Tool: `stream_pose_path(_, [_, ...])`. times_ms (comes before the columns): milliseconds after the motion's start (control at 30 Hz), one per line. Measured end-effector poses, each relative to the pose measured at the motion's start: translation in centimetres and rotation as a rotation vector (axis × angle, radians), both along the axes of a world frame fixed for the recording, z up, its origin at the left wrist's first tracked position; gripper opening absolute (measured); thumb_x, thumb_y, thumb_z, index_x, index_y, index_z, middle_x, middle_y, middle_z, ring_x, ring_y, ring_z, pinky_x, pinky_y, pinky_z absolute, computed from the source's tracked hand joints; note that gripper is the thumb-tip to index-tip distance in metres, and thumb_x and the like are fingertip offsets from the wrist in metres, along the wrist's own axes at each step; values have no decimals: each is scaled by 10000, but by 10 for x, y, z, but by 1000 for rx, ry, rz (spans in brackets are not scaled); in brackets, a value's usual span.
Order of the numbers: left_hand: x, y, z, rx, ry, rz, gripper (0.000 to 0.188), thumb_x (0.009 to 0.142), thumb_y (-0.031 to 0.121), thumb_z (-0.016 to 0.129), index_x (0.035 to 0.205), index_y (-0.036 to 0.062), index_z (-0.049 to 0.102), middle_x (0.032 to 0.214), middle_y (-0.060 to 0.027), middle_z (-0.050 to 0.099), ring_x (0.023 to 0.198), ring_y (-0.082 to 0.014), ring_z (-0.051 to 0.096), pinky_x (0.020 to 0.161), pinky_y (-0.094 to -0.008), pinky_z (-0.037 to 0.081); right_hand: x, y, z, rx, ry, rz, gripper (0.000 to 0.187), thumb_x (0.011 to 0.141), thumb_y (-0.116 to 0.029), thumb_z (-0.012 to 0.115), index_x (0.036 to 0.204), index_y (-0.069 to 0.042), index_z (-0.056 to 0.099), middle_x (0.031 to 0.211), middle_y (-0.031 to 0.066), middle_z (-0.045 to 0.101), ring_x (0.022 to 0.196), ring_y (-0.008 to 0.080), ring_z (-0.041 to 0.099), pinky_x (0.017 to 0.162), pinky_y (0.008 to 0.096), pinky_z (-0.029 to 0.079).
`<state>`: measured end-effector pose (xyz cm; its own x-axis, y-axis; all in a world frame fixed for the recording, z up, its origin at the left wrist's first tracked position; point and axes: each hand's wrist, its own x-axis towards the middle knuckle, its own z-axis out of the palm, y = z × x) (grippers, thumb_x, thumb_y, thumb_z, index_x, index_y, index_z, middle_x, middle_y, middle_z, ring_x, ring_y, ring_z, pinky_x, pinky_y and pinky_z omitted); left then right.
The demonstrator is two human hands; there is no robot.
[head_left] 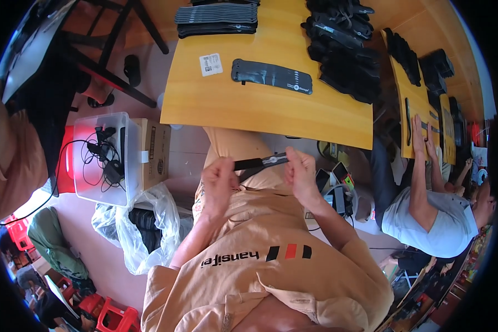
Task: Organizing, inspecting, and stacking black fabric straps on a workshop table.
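Observation:
A black strap with a grey section bearing white print (253, 164) is stretched between my two hands, over my lap and just off the table's near edge. My left hand (218, 181) pinches its black end with the fingers closed. My right hand (301, 172) grips the grey printed end, also with fingers closed. Beyond them on the yellow wooden table (205, 102) lies a flat, dark grey panel (271, 77) with rounded ends and white marks. A small white printed label (210, 65) lies to its left.
Stacked grey and black panels (216, 19) sit at the table's far left; black fabric pieces (346, 61) are heaped at right. On the left stand a clear bin (102, 157) with cables and a plastic bag (144, 227). A co-worker (431, 210) works at right.

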<state>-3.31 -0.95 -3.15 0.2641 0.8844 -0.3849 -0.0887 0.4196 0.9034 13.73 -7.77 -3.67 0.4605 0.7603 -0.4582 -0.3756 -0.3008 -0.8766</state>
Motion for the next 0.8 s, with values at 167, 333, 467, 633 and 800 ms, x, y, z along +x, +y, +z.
stream_pose_path(167, [-81,43,-23,-125,-188,376,342,869,154,548,570,147,382,460,61,283,408,-64,293,392,-232,244,54,-26,-42,-60,34,-127,409,893,-354,550,589,-131,391,458,-55,318,343,52,280,325,223,229])
stream_pose_path(333, [-168,64,-55,-365,-444,447,343,862,165,564,580,159,369,481,52,291,434,-82,315,429,-222,281,30,-33,-37,-115,19,8,414,889,-364,555,588,-134,389,458,-47,321,334,54,286,317,227,248])
stream_pose_path(467, [-179,67,-61,-499,-654,555,340,863,182,578,590,152,376,499,49,308,453,-98,339,441,-230,304,16,-27,-37,-119,51,29,411,897,-348,546,591,-118,395,455,-44,332,333,57,312,321,220,266])
stream_pose_path(633, [-131,72,-37,-227,-402,489,328,877,186,566,599,132,401,504,30,351,468,-110,387,454,-226,324,1,-2,-25,18,-233,80,381,921,-300,516,606,-101,437,475,-49,353,375,39,329,349,214,268])
stream_pose_path(800, [-143,91,-46,-233,-411,516,319,903,179,508,600,103,445,519,11,428,478,-117,443,449,-235,331,2,-5,-21,54,-338,134,368,931,-263,500,602,-105,452,477,-60,345,413,21,347,366,201,246])
